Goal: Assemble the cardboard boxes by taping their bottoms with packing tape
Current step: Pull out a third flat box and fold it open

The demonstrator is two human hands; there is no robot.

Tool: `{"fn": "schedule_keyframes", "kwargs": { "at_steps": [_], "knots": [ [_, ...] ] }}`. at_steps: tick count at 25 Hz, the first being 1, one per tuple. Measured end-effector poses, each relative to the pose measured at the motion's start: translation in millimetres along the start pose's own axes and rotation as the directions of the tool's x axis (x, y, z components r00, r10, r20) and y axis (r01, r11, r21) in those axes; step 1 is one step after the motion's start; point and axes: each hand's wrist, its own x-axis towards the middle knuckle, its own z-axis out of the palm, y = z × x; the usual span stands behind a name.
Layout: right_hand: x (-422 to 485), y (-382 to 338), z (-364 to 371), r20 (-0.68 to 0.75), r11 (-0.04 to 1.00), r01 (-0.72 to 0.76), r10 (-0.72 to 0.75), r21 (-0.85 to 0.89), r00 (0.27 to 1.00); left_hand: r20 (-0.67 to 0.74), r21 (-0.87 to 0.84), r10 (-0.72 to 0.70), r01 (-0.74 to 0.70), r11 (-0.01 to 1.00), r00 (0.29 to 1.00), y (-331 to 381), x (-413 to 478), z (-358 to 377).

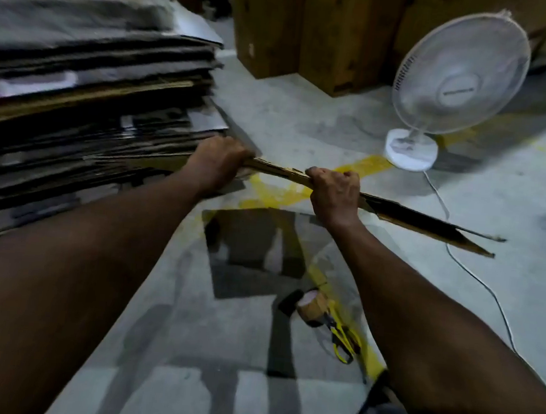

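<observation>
The floor (252,353) is bare grey concrete, scuffed and stained, with yellow painted lines (364,163) crossing it, and the light is dim. A white fan (458,74) stands on its round base on that floor, and its cord (477,274) trails from the base toward the person. Just behind the fan and to its left stand tall brown boxes (313,28). Well to the fan's left rises a high stack of flattened cardboard (75,107), its edges blurred. The flattened box (413,215) is held up off the floor on the person's side of the fan, below its base. It is seen edge-on, so it reads as a thin brown strip. Its long axis runs from the stack's side down and rightward, and the free end points to the right, past the fan's cord, where the layers gape a little and show a dark gap. The left grip (217,162), a bare hand, is curled over the end farthest from the fan, beside the stack. The right grip (334,192) is clenched round the box's edge at about mid-length, knuckles up. On the floor, well nearer the person than the fan, a roll of brown packing tape (312,307) lies touching yellow-handled scissors (344,340) on a yellow line.
</observation>
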Motion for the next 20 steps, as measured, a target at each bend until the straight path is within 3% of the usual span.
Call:
{"fn": "schedule_keyframes", "kwargs": {
  "at_steps": [2,7,11,17,20],
  "knots": [
    [6,-43,-15,-0.007,0.997,0.071,-0.071,-0.012,0.997,-0.061,0.063,-0.04,0.043,0.997,0.997,-23,-42,-27],
    [-4,-153,-34,-0.037,0.97,0.24,-0.242,-0.046,0.97,0.042,0.115,-0.289,0.283,0.952,0.956,-74,-171,-58],
    [-34,-214,-26,0.078,0.925,0.381,-0.38,0.004,0.922,0.168,0.154,-0.428,0.405,0.901,0.888,-80,-253,-63],
    [-96,-249,9,0.224,0.87,0.489,-0.489,0.062,0.843,0.339,0.116,-0.496,0.488,0.865,0.799,-75,-339,-39],
    [-108,-254,22,0.214,0.861,0.506,-0.505,0.057,0.836,0.342,0.1,-0.531,0.532,0.841,0.775,-79,-356,-25]
  ]
}}
